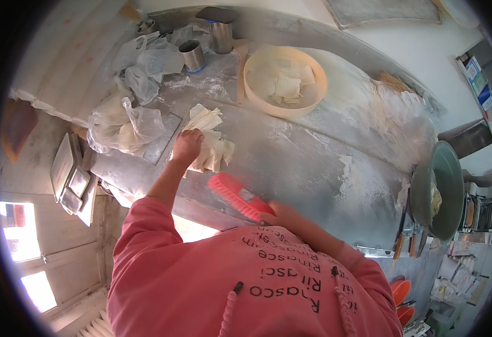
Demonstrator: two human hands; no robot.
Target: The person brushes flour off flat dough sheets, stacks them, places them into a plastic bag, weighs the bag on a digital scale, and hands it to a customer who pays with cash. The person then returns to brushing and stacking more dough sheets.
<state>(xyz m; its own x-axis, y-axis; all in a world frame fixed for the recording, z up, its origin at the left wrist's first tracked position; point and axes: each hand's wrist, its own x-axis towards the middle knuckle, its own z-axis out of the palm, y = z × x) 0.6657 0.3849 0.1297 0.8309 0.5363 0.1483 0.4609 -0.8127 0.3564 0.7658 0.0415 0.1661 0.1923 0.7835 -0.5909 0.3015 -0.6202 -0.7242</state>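
My left hand (pixel 188 145) is curled at the left edge of several pale, folded dough sheets (pixel 214 153) on the floured metal worktop (pixel 279 156). Its fingertips are hidden, so whether it grips a sheet does not show. More bunched dough strips (pixel 203 118) lie just beyond it. My right hand (pixel 286 217), close to my body, holds a red bench brush (pixel 239 196) by the handle. The brush is slightly blurred, and its head points left toward the near edge of the dough sheets.
A flat metal plate (pixel 163 137) and a plastic bag (pixel 128 130) lie left. Behind stand a cream round tub (pixel 250 99) holding dough squares (pixel 288 88), a wooden stick (pixel 241 71) and a steel cup (pixel 193 54). Floured sheeting (pixel 355 84) and a green basin (pixel 452 181) are right.
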